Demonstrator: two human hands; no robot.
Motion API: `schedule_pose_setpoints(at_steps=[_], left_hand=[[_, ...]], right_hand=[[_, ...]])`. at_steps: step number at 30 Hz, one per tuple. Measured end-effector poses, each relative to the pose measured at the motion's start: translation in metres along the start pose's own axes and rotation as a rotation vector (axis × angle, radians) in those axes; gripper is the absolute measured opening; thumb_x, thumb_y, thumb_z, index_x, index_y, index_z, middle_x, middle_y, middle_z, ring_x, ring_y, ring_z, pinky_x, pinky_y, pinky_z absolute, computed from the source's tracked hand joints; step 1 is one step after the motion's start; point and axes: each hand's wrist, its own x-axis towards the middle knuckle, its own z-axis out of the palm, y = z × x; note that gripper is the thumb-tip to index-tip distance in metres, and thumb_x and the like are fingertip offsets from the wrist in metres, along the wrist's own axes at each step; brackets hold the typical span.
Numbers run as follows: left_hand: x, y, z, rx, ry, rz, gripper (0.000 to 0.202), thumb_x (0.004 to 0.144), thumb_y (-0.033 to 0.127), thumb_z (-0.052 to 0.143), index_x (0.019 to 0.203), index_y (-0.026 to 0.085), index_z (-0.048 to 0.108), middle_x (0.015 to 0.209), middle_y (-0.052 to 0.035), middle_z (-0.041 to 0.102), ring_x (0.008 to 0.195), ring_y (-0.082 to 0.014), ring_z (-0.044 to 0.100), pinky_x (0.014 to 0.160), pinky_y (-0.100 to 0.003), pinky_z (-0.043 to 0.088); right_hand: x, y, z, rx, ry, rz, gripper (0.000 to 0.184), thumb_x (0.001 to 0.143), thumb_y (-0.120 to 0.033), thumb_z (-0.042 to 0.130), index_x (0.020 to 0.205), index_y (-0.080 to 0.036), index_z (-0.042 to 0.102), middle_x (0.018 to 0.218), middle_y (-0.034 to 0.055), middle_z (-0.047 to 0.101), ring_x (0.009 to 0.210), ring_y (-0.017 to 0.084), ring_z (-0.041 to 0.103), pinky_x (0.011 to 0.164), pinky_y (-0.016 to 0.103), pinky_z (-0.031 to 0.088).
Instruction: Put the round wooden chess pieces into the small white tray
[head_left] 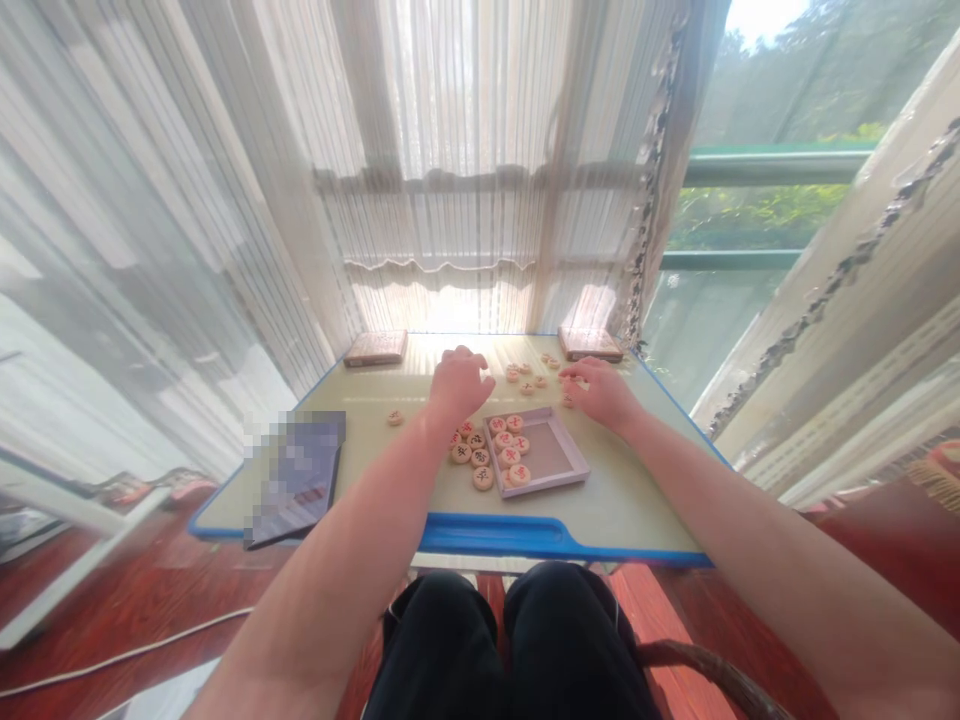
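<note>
My left hand [460, 385] hovers over the table left of the loose xiangqi pieces, fingers bent and thumb apart, with nothing seen in it. At the right, my right hand [602, 392] reaches in with its fingers apart, its fingertips at or just above some pieces; contact is unclear. One xiangqi piece [568, 400] lies just below those fingertips. Several round pieces [526, 388] are scattered between my hands. Nearer to me is a shallow box tray [574, 462], its left side holding red-marked pieces [510, 457]. More pieces [480, 457] sit against its left outer wall, partly hidden by my left forearm.
A lone piece [395, 418] rests on the left of the blue-edged table [637, 500]. A tablet [296, 480] lies at the left edge. Two flat boxes stand at the back corners, one left [376, 348], one right [590, 344]. Sheer curtains [465, 230] hang behind.
</note>
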Motion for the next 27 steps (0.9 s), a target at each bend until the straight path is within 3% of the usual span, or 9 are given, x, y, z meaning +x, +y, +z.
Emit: schedule_pose_setpoints(at_steps=[5,7,10,17,23,27], left_hand=[[0.001,-0.002,0.007,0.018,-0.218,-0.289,0.066,0.084,0.061,0.032,0.131,0.017,0.044,0.141,-0.0181,0.034,0.129,-0.0397,0.027,0.095,-0.050,0.035],[0.001,-0.002,0.008,-0.019,-0.332,-0.338,0.072,0.084,0.065,0.022,0.136,0.017,0.036,0.143,-0.0191,0.031,0.129,-0.0396,0.029,0.095,-0.051,0.034],[0.000,-0.003,0.010,-0.037,-0.438,-0.324,0.075,0.083,0.068,0.017,0.135,0.018,0.038,0.138,-0.0200,0.040,0.124,-0.0370,0.039,0.094,-0.050,0.035],[0.000,-0.005,0.011,0.011,-0.463,-0.254,0.074,0.083,0.068,0.016,0.129,0.019,0.047,0.132,-0.0210,0.047,0.123,-0.0372,0.040,0.092,-0.052,0.034],[-0.003,0.000,0.005,0.048,-0.493,-0.245,0.069,0.083,0.066,0.024,0.126,0.019,0.049,0.134,-0.0193,0.046,0.123,-0.0370,0.041,0.093,-0.051,0.034],[-0.003,0.001,0.002,0.044,-0.504,-0.249,0.069,0.083,0.065,0.024,0.128,0.019,0.048,0.136,-0.0184,0.045,0.123,-0.0367,0.041,0.094,-0.050,0.034]], right_hand=[[0.006,0.019,0.005,-0.076,-0.103,0.128,0.025,0.079,-0.029,0.051,0.085,-0.018,0.073,0.091,0.0067,0.069,0.085,0.019,0.060,0.077,0.027,0.042],[0.006,0.019,0.003,-0.094,-0.111,0.161,0.025,0.077,-0.032,0.052,0.083,-0.019,0.073,0.089,0.0069,0.070,0.084,0.020,0.060,0.073,0.027,0.043],[0.006,0.020,-0.001,-0.129,-0.125,0.207,0.025,0.074,-0.035,0.054,0.078,-0.019,0.073,0.082,0.0077,0.070,0.077,0.021,0.061,0.065,0.028,0.042],[0.006,0.024,-0.003,-0.139,-0.142,0.234,0.019,0.069,-0.035,0.059,0.075,-0.021,0.070,0.077,0.0062,0.070,0.073,0.021,0.062,0.061,0.029,0.042],[0.005,0.018,-0.004,-0.067,-0.060,0.207,0.022,0.071,-0.033,0.059,0.087,-0.020,0.063,0.087,0.0040,0.070,0.074,0.018,0.060,0.064,0.028,0.043],[0.003,0.008,-0.007,0.020,0.031,0.028,0.018,0.073,-0.034,0.059,0.082,-0.019,0.062,0.083,0.0038,0.067,0.075,0.018,0.057,0.068,0.029,0.042]])
